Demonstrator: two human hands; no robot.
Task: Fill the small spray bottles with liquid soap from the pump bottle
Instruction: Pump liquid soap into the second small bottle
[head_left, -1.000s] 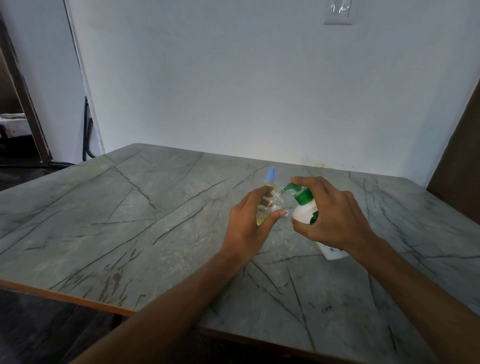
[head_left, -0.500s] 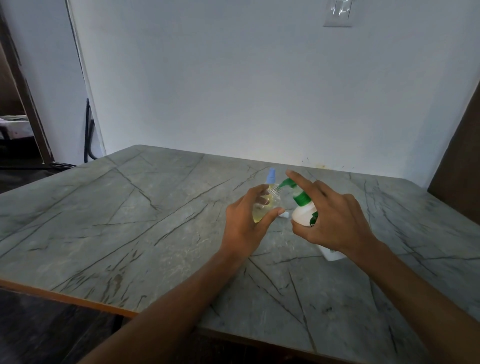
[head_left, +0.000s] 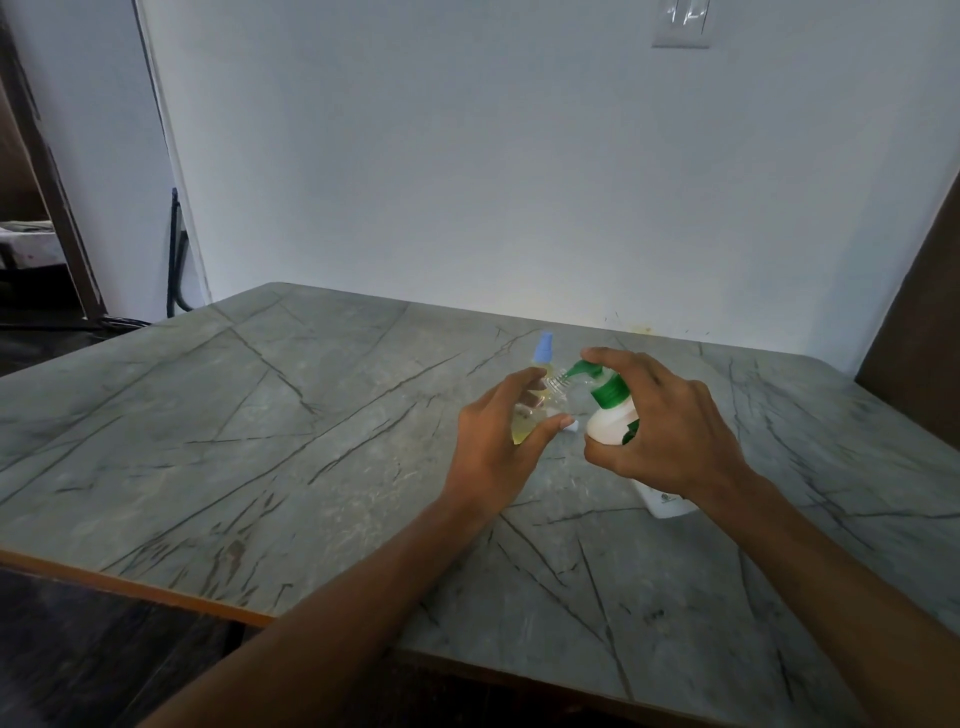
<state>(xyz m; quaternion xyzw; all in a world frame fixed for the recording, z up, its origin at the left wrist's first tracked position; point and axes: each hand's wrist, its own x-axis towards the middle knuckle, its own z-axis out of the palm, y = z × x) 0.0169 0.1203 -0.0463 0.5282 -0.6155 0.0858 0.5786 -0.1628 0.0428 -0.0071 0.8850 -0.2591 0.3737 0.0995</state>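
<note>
My left hand (head_left: 493, 447) holds a small clear spray bottle (head_left: 524, 428), uncapped and tilted, with yellowish liquid in its lower part. Its threaded neck (head_left: 556, 384) meets the green nozzle of the white pump bottle (head_left: 610, 423). My right hand (head_left: 670, 431) grips that pump bottle, which leans left, and its index finger lies on the green pump head (head_left: 605, 389). A second small bottle with a blue cap (head_left: 544, 356) stands just behind my left hand. A small pale cap (head_left: 571, 427) lies by my left thumb tip.
The grey marble-patterned table (head_left: 311, 467) has an orange front edge at the lower left, with dark floor beyond. A white wall stands close behind it. A dark wooden panel (head_left: 914, 312) rises at the right and a black cable (head_left: 176, 260) hangs at the left.
Half a second ago my right index finger stretched out straight above the pump head; now it curls down onto it. The bottles and my left hand have barely shifted.
</note>
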